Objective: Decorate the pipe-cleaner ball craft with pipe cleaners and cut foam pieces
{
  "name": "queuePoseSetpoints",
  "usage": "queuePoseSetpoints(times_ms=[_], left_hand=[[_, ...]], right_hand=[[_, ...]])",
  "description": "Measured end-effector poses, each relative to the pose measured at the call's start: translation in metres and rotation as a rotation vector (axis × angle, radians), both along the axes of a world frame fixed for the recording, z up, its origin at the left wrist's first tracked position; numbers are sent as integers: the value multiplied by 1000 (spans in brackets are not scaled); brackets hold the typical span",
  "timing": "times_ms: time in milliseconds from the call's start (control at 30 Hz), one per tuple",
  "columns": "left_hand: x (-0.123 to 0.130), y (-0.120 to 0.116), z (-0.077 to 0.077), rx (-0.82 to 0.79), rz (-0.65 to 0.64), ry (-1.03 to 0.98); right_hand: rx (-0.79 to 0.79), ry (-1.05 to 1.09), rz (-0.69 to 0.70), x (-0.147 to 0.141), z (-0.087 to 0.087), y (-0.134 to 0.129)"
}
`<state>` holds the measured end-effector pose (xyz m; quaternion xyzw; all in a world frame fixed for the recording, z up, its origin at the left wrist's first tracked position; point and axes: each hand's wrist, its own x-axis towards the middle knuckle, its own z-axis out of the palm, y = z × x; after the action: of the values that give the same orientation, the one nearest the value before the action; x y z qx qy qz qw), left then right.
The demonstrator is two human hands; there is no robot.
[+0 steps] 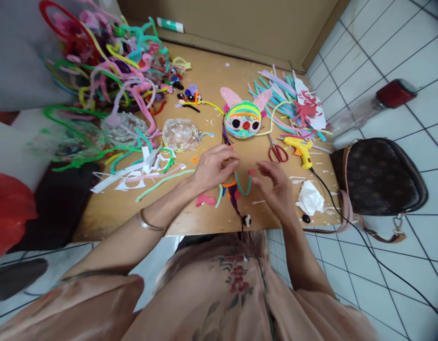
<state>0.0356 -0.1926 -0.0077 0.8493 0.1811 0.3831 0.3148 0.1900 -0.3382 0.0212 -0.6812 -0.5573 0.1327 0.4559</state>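
A green pipe cleaner (244, 192) hangs in a U between my two hands over the table's front part. My left hand (216, 166) is closed, its fingers curled round one end of it. The thumb and fingers of my right hand (276, 187) are bent at the other end. Below lies a figure piece with an orange band (228, 183) and a purple twisted strand (235, 201), partly hidden by my left hand. Pink pieces (205, 200) lie beside it. Behind my hands sits a round clear face (243, 124) with pink ears, coloured bands, black eyes and a red nose.
Red-handled scissors (277, 151) and a yellow glue gun (299, 149) lie to the right, near crumpled white tissue (310, 198). A clear ball (181, 134) and paper scraps (147, 166) lie left. Tangled pipe cleaners (115, 71) fill the back left. A brown bag (385, 177) is at the right.
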Motion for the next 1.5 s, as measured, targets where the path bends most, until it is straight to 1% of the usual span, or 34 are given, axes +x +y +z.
queuePoseSetpoints(times_ms=[100, 133, 167, 200, 267, 300, 333, 367, 467, 567, 633, 767, 867, 967, 1033, 1100, 1233, 1300, 1367, 1433, 1500], left_hand=[[0, -5, 3, 60, -41, 31], [2, -9, 4, 91, -76, 53], [3, -15, 5, 124, -118, 82], [5, -21, 6, 155, -166, 114], [11, -35, 6, 214, -249, 205], [15, -42, 6, 237, -269, 255], [18, -47, 5, 259, -285, 298], [21, -51, 4, 277, -290, 339], [27, -55, 0, 312, -286, 453], [28, -54, -3, 334, -316, 533], [26, -54, -6, 348, -334, 536], [15, -50, -18, 399, -335, 491], [-3, -38, -25, 456, -327, 440], [-33, -24, -24, 422, -293, 390], [-58, -17, -20, 366, -219, 359], [-83, -13, -16, 328, -135, 348], [-130, -11, -16, 291, 46, 328], [-148, -10, -18, 271, 114, 318], [-162, -9, -18, 264, 149, 320], [-171, -8, -17, 270, 167, 325], [-175, -8, -15, 279, 185, 330]], right_hand=[[38, -71, -171, 8, 10, -19], [43, -127, -200, 7, 13, -29], [44, -196, -193, 3, 14, -40], [31, -264, -157, -2, 15, -51], [-89, -382, 14, -17, 12, -71], [-142, -437, 76, -25, 9, -78], [-164, -496, 98, -32, 4, -83], [-192, -542, 83, -38, -2, -86], [-208, -583, -13, -45, -21, -79], [-212, -538, -145, -41, -33, -60], [-221, -494, -170, -36, -35, -48], [-227, -412, -141, -28, -30, -36], [-193, -343, -77, -24, -24, -37], [-168, -331, -38, -23, -19, -39], [-154, -345, -11, -24, -16, -38], [-140, -360, 48, -29, -15, -34], [-146, -361, 276, -48, -16, -21], [-143, -350, 388, -61, -16, -11], [-121, -330, 483, -75, -11, 4], [-106, -309, 559, -88, -1, 26], [-69, -360, 580, -102, 10, 56]])
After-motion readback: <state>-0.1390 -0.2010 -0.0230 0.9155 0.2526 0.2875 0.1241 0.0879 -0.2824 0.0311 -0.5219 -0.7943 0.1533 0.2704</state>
